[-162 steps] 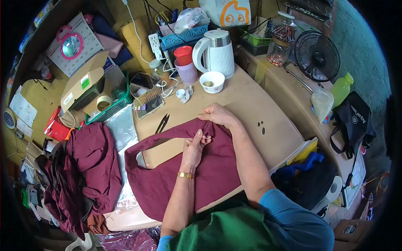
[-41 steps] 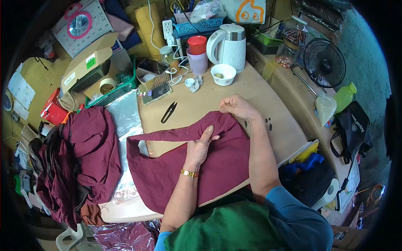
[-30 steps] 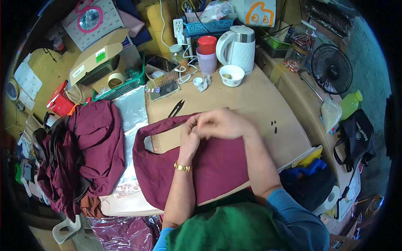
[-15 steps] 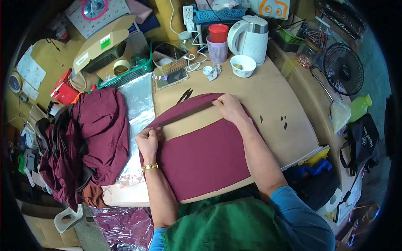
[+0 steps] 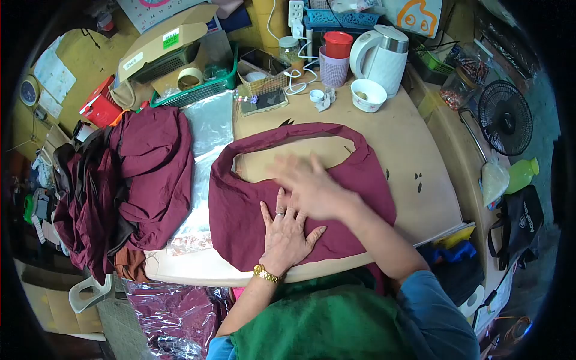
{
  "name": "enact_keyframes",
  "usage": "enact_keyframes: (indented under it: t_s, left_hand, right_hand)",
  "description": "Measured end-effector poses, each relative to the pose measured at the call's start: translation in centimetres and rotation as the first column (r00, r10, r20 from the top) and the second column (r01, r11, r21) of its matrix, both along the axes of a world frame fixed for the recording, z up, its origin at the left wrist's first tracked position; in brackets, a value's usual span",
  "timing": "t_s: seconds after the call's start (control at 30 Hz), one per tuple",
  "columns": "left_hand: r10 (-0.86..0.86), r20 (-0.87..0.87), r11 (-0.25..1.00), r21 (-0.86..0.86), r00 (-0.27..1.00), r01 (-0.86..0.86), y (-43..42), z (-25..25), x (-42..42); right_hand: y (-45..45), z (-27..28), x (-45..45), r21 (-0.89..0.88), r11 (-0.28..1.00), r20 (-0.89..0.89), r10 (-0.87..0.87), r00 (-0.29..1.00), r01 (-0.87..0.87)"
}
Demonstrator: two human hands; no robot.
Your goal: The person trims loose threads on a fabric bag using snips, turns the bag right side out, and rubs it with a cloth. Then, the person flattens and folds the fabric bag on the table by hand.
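A maroon cloth shoulder bag (image 5: pixel 246 201) lies flat on the table, its wide strap arching round an oval opening at the top. My left hand (image 5: pixel 287 231) rests palm down on the lower part of the bag, fingers spread. Above it, my right hand (image 5: pixel 315 186) is blurred by motion, with its fingers stretched out and the thumb apart, over the bag near the lower edge of the opening. Neither hand grips anything. Whether the right palm touches the cloth I cannot tell.
Maroon garments or cloth (image 5: pixel 153 174) are heaped on the left beside a clear plastic sheet (image 5: pixel 207 135). Along the back stand a green basket (image 5: pixel 198 90), a white kettle (image 5: pixel 384 60) and a white bowl (image 5: pixel 368 96). A black fan (image 5: pixel 506 117) is at right. Plastic-wrapped maroon cloth (image 5: pixel 174 315) lies below the table.
Both hands have let go of the bag's top edge. The left came down flat onto the cloth; the right swept down and left. The bag now lies spread with its strap arched.
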State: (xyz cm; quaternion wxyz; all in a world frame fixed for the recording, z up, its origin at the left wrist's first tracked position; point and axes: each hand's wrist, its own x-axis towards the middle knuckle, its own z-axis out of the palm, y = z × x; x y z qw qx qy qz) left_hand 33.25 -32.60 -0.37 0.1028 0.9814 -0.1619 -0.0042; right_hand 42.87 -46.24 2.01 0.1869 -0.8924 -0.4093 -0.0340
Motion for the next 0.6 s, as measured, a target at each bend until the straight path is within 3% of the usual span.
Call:
enact_keyframes:
  t_s: [0.03,0.13,0.17,0.23,0.3,0.4,0.5,0.53,0.6]
  left_hand:
    - [0.003,0.003,1.000,0.000,1.000,-0.003,0.1,0.0,0.0]
    - [-0.010,0.009,0.999,0.039,1.000,0.009,-0.1,0.7,-0.1]
    - [-0.008,0.007,0.999,0.037,1.000,0.008,-0.1,1.1,-0.3]
    - [0.145,0.046,0.988,-0.065,0.988,-0.142,0.1,1.4,-0.6]
    - [0.177,0.040,0.982,-0.073,0.983,-0.174,1.2,1.2,-1.1]
    - [0.374,-0.080,0.928,0.042,0.924,-0.371,4.1,1.4,-1.3]
    - [0.335,-0.298,0.940,0.040,0.894,-0.339,5.5,4.6,-2.1]
    - [0.336,-0.294,0.939,0.036,0.895,-0.341,5.4,4.9,-1.9]
    - [0.164,-0.161,0.978,-0.100,0.973,-0.182,4.9,5.5,-1.4]
  right_hand:
    - [0.3,-1.3,-1.9,-0.106,0.994,0.046,0.045,0.998,-0.040]
    - [-3.1,-2.3,-2.8,-0.116,0.990,0.022,0.089,0.996,-0.086]
    - [-5.0,-1.7,-2.4,-0.169,0.986,0.010,-0.003,1.000,0.005]
    - [-7.9,-1.2,-2.6,-0.238,0.961,-0.011,-0.144,0.990,0.137]
    - [-9.4,-0.9,-3.0,-0.257,0.950,-0.020,-0.189,0.982,0.177]
    - [-10.4,-1.0,-4.0,-0.268,0.945,-0.002,-0.194,0.981,0.186]
    - [-10.5,-0.8,-4.5,-0.248,0.960,-0.021,-0.142,0.990,0.132]
    - [-9.9,-0.2,-4.8,-0.318,0.935,0.018,-0.160,0.987,0.157]
    - [-8.1,1.1,-5.5,-0.383,0.906,0.060,-0.171,0.983,0.181]
